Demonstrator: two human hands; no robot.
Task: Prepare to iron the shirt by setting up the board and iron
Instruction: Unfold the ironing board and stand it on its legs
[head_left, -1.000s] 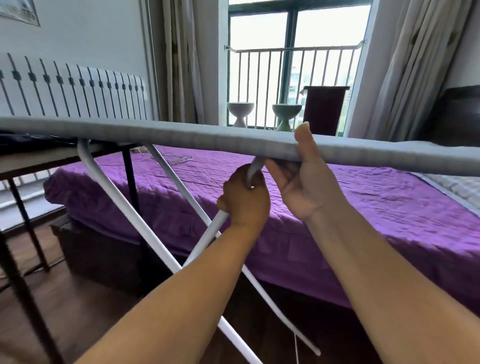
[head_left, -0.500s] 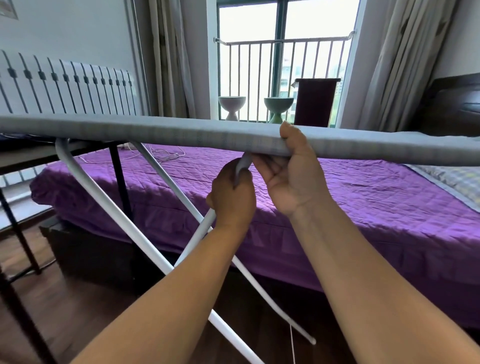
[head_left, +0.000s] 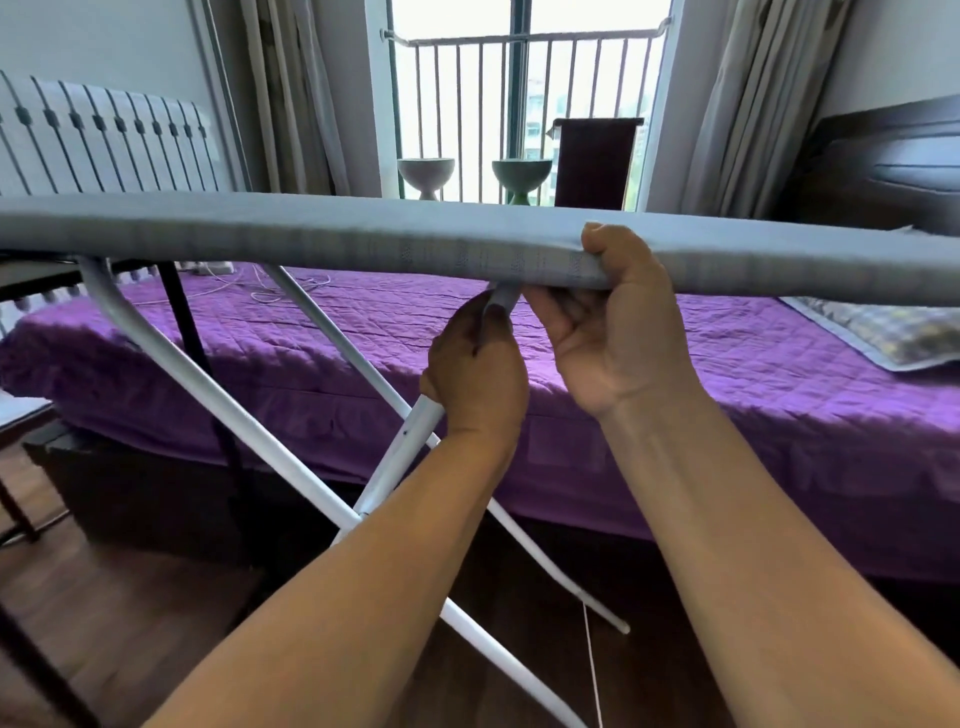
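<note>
A bedroom: a bed (head_left: 675, 415) under a purple quilt lay beyond both hands, with a balcony window (head_left: 519, 93) and two pedestal bowls (head_left: 426, 174) farther back, and a wooden floor (head_left: 130, 597) below. The ironing board (head_left: 311, 239), grey-covered, ran level across my view just above the hands. My right hand (head_left: 618, 343) made a closed grip on the board's near edge, thumb on top, fingers curled beneath. My left hand (head_left: 480, 374), just left of and below it, was wrapped tight around a white metal strut (head_left: 400, 467) slanting up to the board's underside. The crossed white legs (head_left: 208, 384) spread down to the left of that grip. No iron or shirt was identifiable.
</note>
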